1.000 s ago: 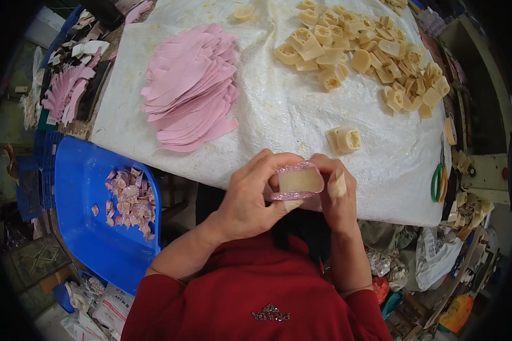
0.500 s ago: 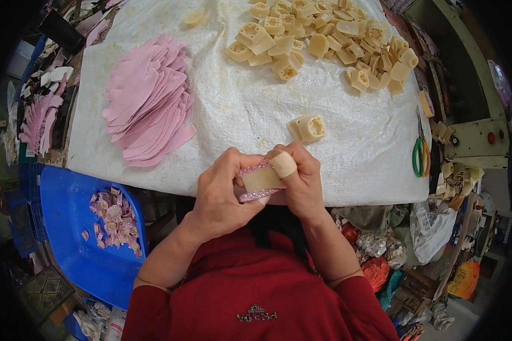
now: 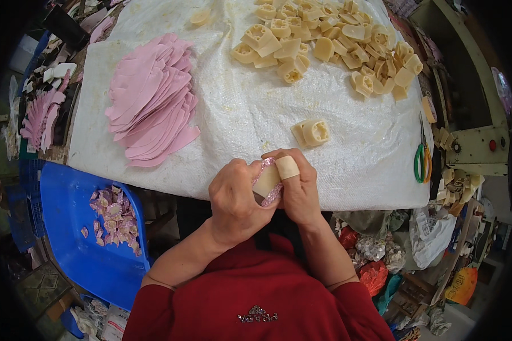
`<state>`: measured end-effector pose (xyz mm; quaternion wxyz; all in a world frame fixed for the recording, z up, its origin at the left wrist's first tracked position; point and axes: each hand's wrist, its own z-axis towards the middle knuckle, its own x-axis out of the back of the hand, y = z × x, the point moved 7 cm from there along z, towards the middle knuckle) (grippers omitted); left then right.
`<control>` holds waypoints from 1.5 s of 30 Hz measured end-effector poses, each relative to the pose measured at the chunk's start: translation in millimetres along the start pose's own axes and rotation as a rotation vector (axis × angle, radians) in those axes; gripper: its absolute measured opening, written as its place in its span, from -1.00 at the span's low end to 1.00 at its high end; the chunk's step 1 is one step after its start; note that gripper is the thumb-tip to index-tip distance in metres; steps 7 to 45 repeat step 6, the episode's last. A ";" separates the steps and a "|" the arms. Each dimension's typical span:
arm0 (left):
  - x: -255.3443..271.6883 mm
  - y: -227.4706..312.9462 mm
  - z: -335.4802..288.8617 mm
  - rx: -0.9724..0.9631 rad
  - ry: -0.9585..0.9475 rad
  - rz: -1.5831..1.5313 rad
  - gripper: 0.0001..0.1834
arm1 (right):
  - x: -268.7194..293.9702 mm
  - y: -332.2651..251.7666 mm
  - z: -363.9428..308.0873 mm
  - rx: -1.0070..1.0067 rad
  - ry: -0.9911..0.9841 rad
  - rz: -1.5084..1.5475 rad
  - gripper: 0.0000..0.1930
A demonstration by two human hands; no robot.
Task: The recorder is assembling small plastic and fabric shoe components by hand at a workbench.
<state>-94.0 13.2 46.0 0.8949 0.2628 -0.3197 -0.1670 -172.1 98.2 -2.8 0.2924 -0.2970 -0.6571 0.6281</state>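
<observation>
Between my two hands is a beige shoe heel point(image 3: 266, 185) with glittery pink covering along its edges. My left hand point(image 3: 233, 190) is closed round its left side. My right hand point(image 3: 298, 184) grips the other side, its thumb wrapped in a beige band point(image 3: 287, 167). Fingers hide much of the heel. Just beyond my hands, two bare beige heels point(image 3: 311, 133) lie together on the white woven sheet point(image 3: 227, 122). To the left, a fanned stack of pink cut pieces point(image 3: 152, 99) rests on the sheet.
At the far right of the table is a big pile of beige heels point(image 3: 330, 42). Scissors point(image 3: 422, 156) with green and orange handles lie by the right edge. Below left, a blue tub point(image 3: 68, 227) holds glittery pink covered pieces point(image 3: 115, 219). Bags point(image 3: 432, 233) crowd the lower right.
My left hand has rolled over and closed further round the heel, which is now turned and more hidden. Both hands have shifted slightly, and the view has moved a little.
</observation>
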 end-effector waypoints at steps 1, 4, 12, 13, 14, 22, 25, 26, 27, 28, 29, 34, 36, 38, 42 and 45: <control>-0.3 -2.9 -0.3 0.018 0.002 -0.020 -0.59 | -0.8 8.4 1.1 -0.068 -0.010 0.175 -0.71; 3.9 -6.5 -2.1 0.035 -0.002 -0.004 -0.54 | -5.4 9.5 5.5 -0.042 -0.131 0.487 -0.67; 8.4 -7.1 -3.2 0.035 -0.009 0.032 -0.47 | -8.6 20.6 1.3 -0.104 -0.213 0.470 -0.51; 8.4 -7.1 -3.2 0.035 -0.009 0.032 -0.47 | -8.6 20.6 1.3 -0.104 -0.213 0.470 -0.51; 8.4 -7.1 -3.2 0.035 -0.009 0.032 -0.47 | -8.6 20.6 1.3 -0.104 -0.213 0.470 -0.51; 8.4 -7.1 -3.2 0.035 -0.009 0.032 -0.47 | -8.6 20.6 1.3 -0.104 -0.213 0.470 -0.51; 8.4 -7.1 -3.2 0.035 -0.009 0.032 -0.47 | -8.6 20.6 1.3 -0.104 -0.213 0.470 -0.51; 8.4 -7.1 -3.2 0.035 -0.009 0.032 -0.47 | -8.6 20.6 1.3 -0.104 -0.213 0.470 -0.51; 8.4 -7.1 -3.2 0.035 -0.009 0.032 -0.47 | -8.6 20.6 1.3 -0.104 -0.213 0.470 -0.51; 8.4 -7.1 -3.2 0.035 -0.009 0.032 -0.47 | -8.6 20.6 1.3 -0.104 -0.213 0.470 -0.51; 8.4 -7.1 -3.2 0.035 -0.009 0.032 -0.47 | -8.6 20.6 1.3 -0.104 -0.213 0.470 -0.51; 8.4 -7.1 -3.2 0.035 -0.009 0.032 -0.47 | -8.6 20.6 1.3 -0.104 -0.213 0.470 -0.51; 8.4 -7.1 -3.2 0.035 -0.009 0.032 -0.47 | -8.6 20.6 1.3 -0.104 -0.213 0.470 -0.51; 8.4 -7.1 -3.2 0.035 -0.009 0.032 -0.47 | -8.6 20.6 1.3 -0.104 -0.213 0.470 -0.51; 8.4 -7.1 -3.2 0.035 -0.009 0.032 -0.47 | -8.6 20.6 1.3 -0.104 -0.213 0.470 -0.51; 8.4 -7.1 -3.2 0.035 -0.009 0.032 -0.47 | -8.6 20.6 1.3 -0.104 -0.213 0.470 -0.51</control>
